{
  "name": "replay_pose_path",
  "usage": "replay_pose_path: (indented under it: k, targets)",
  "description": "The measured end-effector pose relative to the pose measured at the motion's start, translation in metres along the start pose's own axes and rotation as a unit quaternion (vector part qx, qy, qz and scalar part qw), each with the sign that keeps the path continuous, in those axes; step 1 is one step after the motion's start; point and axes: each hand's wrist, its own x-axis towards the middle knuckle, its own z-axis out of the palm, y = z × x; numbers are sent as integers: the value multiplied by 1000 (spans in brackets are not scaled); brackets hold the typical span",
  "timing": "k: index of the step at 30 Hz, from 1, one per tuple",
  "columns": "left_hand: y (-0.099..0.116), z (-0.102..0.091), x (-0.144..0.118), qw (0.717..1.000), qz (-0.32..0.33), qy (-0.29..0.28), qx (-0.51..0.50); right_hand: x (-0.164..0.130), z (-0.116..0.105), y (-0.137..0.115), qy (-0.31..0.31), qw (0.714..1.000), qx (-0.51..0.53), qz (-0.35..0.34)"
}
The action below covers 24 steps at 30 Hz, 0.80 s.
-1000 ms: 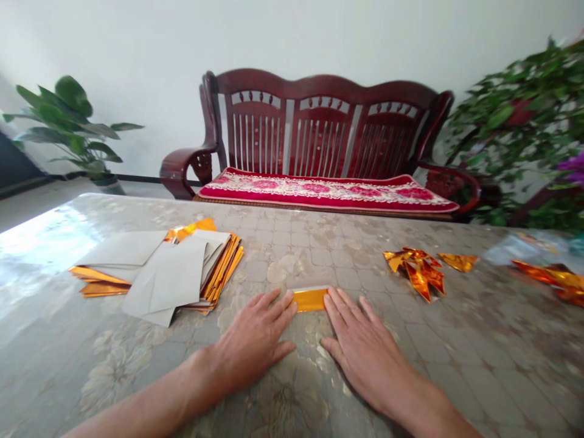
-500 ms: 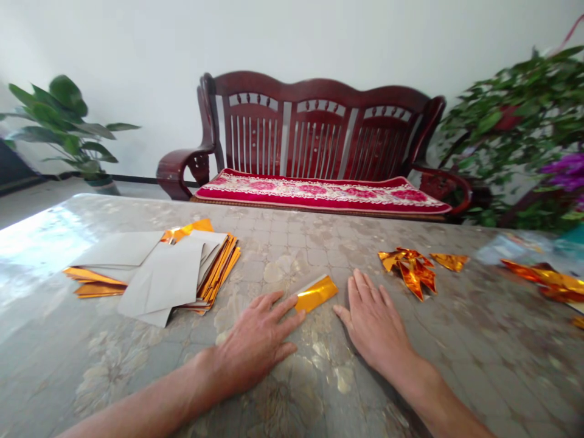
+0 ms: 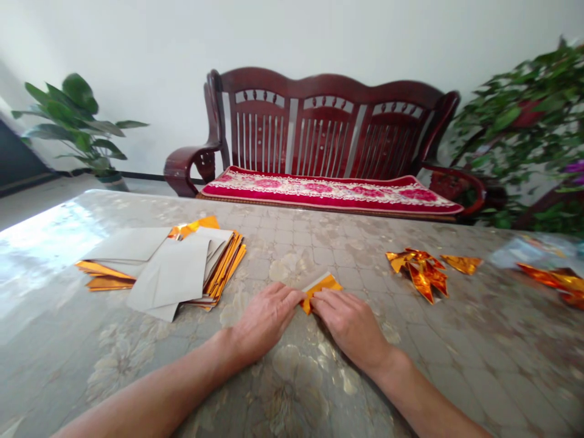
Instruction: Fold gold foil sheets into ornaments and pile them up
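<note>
A folded strip of gold foil paper (image 3: pixel 325 283), with a pale edge along its far side, lies slanted on the table in front of me. My left hand (image 3: pixel 272 313) pinches its left end between thumb and fingers. My right hand (image 3: pixel 349 322) is closed on its near edge, fingers curled over the foil and partly hiding it. To the left is a stack of foil sheets (image 3: pixel 171 277), mostly pale side up, with gold edges fanned out. Several folded gold foil pieces (image 3: pixel 422 277) are heaped to the right, and a single folded triangle (image 3: pixel 462 264) sits beside them.
A patterned cover lies over the table (image 3: pixel 292 377). More orange foil (image 3: pixel 559 283) and a clear plastic bag (image 3: pixel 531 250) are at the far right. Behind the table stands a dark red wooden bench (image 3: pixel 323 128) with a floral cushion (image 3: pixel 328 190). Potted plants (image 3: pixel 82 121) flank it.
My right hand has moved left from flat on the table onto the foil strip. My left hand's spread fingers have closed on its left end. The near side of the strip now looks bent.
</note>
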Motion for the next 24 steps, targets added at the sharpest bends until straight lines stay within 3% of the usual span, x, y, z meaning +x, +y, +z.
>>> replay_pose_path:
  k: [10,24]
  targets:
    - [0,0,2,1000,-19,-3,19,10,-11,-3,-46,996,-57,-53]
    - [-1,3,3,999,-17,-8,36,9,-6,5,23,988,-93,-122]
